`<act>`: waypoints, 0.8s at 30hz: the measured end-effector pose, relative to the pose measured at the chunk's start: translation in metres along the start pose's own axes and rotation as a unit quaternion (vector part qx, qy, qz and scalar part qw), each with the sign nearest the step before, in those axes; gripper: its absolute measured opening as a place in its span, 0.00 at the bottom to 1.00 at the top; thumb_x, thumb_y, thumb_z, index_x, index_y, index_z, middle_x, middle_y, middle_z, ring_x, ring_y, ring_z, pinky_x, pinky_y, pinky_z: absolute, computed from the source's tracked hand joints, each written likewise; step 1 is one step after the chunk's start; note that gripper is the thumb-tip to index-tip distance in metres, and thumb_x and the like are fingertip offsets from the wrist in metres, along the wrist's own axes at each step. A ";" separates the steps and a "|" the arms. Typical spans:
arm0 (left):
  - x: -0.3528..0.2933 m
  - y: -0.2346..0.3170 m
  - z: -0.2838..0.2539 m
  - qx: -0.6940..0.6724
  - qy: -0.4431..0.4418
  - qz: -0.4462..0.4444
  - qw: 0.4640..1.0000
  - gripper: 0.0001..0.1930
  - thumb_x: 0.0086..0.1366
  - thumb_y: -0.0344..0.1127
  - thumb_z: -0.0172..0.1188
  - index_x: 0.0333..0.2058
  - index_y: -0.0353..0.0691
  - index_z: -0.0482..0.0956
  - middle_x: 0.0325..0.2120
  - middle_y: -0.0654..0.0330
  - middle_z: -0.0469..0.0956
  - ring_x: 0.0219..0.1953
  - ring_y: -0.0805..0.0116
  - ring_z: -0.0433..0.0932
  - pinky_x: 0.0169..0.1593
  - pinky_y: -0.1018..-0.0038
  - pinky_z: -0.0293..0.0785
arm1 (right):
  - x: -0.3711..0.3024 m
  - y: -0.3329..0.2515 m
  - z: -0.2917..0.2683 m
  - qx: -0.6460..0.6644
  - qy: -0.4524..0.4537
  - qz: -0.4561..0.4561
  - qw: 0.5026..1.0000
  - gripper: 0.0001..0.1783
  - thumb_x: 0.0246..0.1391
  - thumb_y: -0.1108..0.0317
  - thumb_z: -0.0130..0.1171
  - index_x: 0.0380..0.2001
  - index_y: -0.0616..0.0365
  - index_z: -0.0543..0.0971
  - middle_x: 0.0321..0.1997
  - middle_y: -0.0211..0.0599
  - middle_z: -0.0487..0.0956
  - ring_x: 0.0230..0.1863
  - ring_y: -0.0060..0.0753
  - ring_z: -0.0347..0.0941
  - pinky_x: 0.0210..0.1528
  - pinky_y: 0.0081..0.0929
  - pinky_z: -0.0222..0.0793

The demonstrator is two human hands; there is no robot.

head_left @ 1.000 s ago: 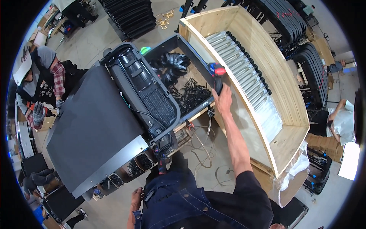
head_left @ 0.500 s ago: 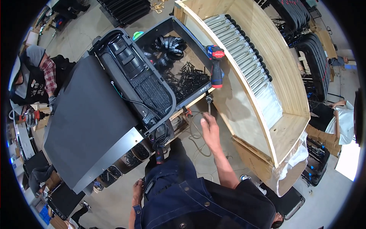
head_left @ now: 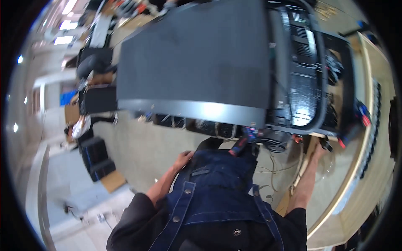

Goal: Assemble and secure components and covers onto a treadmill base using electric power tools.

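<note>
My right hand [head_left: 319, 151] reaches to a small dark fitting [head_left: 326, 144] below the corner of a black open-topped box [head_left: 347, 79]. Blur smears its fingers, so I cannot see whether they grip the fitting. By the left side of my blue apron [head_left: 209, 175] is my left hand [head_left: 183, 160], its fingers curled; anything inside them is hidden. A dark power tool [head_left: 240, 146] hangs at the table edge in front of my apron. Above it lies a large black panel [head_left: 192, 62] with a silver front edge, joined to a black frame [head_left: 321, 83] around a ribbed, shiny housing.
A red-and-blue cordless driver [head_left: 361, 115] rests at the black box's right side, beside a wooden crate [head_left: 368, 62] holding a row of black-ended rods. Black bins [head_left: 209, 127] sit under the panel. A hose [head_left: 299, 161] hangs near my right arm. Another person [head_left: 79, 127] is at far left.
My view has swung left, so the panel and crate appear farther right. My right hand has moved up to the dark fitting under the box corner. My left hand stays by my side.
</note>
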State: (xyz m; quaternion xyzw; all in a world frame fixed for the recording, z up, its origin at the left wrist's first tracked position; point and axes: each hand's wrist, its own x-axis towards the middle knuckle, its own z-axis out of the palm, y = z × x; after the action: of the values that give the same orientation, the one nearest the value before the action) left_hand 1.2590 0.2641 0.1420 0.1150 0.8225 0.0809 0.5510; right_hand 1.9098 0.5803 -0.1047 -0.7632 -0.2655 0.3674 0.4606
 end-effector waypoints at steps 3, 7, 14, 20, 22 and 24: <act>-0.006 -0.020 -0.009 -0.033 0.024 -0.044 0.998 0.24 0.71 0.52 0.56 0.55 0.39 0.78 0.46 0.58 0.80 0.44 0.71 0.78 0.45 0.74 0.74 | -0.014 -0.009 0.031 0.041 -0.015 -0.031 0.999 0.22 0.49 0.76 0.72 0.49 0.61 0.81 0.48 0.33 0.81 0.46 0.28 0.76 0.52 0.30 0.73; 0.012 -0.021 -0.036 -0.155 0.032 -0.034 0.987 0.22 0.70 0.53 0.58 0.49 0.40 0.81 0.43 0.60 0.82 0.39 0.71 0.80 0.42 0.73 0.76 | -0.033 -0.052 0.009 -0.081 -0.027 -0.010 0.996 0.23 0.50 0.72 0.72 0.50 0.65 0.80 0.48 0.35 0.81 0.46 0.30 0.76 0.55 0.31 0.73; 0.109 -0.067 -0.129 -0.200 0.178 0.022 0.963 0.20 0.67 0.48 0.61 0.46 0.35 0.82 0.33 0.57 0.84 0.31 0.71 0.82 0.36 0.70 0.77 | -0.164 -0.197 -0.050 0.018 0.041 -0.133 0.990 0.18 0.52 0.65 0.73 0.41 0.65 0.81 0.45 0.37 0.81 0.42 0.28 0.77 0.50 0.29 0.75; 0.181 -0.084 -0.211 -0.055 0.405 0.080 0.909 0.15 0.62 0.44 0.65 0.41 0.38 0.83 0.36 0.47 0.84 0.41 0.46 0.83 0.46 0.57 0.77 | -0.293 -0.300 -0.112 0.075 0.028 -0.176 0.981 0.21 0.56 0.63 0.68 0.48 0.67 0.77 0.46 0.43 0.79 0.44 0.36 0.77 0.55 0.38 0.75; 0.185 -0.071 -0.237 -0.047 0.385 0.090 0.917 0.15 0.62 0.45 0.66 0.41 0.40 0.84 0.37 0.48 0.84 0.43 0.46 0.82 0.47 0.57 0.77 | -0.370 -0.343 -0.081 0.091 0.038 -0.185 0.978 0.24 0.58 0.62 0.66 0.51 0.68 0.76 0.46 0.44 0.80 0.44 0.36 0.78 0.56 0.37 0.75; 0.192 -0.078 -0.253 -0.040 0.371 0.096 0.923 0.14 0.62 0.45 0.66 0.40 0.42 0.84 0.38 0.48 0.84 0.45 0.45 0.81 0.48 0.56 0.77 | -0.430 -0.371 -0.047 0.108 0.041 -0.191 0.975 0.26 0.59 0.60 0.64 0.54 0.68 0.76 0.45 0.45 0.81 0.45 0.37 0.79 0.57 0.37 0.75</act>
State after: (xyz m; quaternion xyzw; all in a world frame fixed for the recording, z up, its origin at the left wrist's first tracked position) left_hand 0.9470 0.2414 0.0470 0.1330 0.9491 0.2030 0.2007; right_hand 1.6700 0.3982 0.3793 -0.6586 -0.3458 0.2679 0.6123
